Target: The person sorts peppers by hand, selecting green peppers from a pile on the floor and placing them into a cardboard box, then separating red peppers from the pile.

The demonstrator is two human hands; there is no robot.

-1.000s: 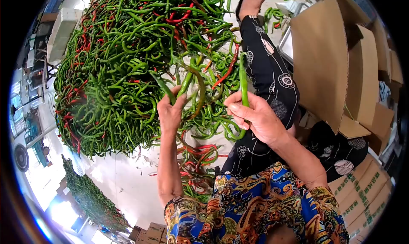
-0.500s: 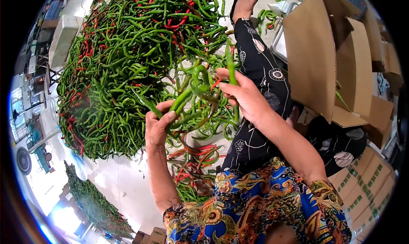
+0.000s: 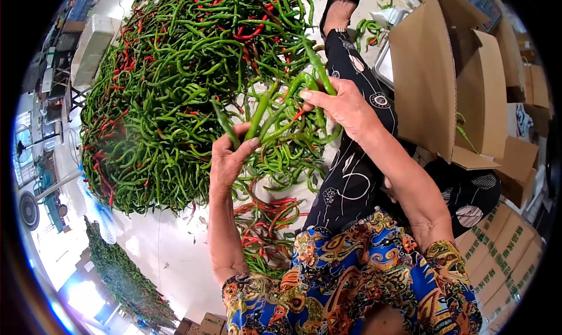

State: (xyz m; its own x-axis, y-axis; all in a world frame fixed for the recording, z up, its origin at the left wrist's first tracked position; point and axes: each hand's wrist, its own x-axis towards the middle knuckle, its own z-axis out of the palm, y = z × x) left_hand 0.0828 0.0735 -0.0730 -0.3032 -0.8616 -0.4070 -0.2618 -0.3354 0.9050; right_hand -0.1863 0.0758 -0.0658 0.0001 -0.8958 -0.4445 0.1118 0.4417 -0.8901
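- Left hand (image 3: 227,159), centre of the frame: thumb and fingers pinched around a few long green peppers (image 3: 257,114), smooth, glossy and tapering, tips fanned upward.
- Right hand (image 3: 346,110), right of centre: fingers curled closed on another green bunch (image 3: 317,66), one pepper straight and pointing up, others bent; a red tip shows by the fingers.
- Upper left to top centre: a broad heap (image 3: 170,101) of thin, twisted, shiny peppers, mostly green, flecked with red.
- Below centre: a smaller tangle (image 3: 266,224) of wrinkled-looking red and green peppers on the pale, smooth floor (image 3: 170,241).
- Upper right: an open cardboard box (image 3: 422,77), matt brown, flat flaps raised.
- Lower right: printed brown cartons (image 3: 503,250) with green lettering.
- Bottom centre: a paisley-patterned shirt (image 3: 351,276); above it, dark trousers (image 3: 351,177) with white line motifs.
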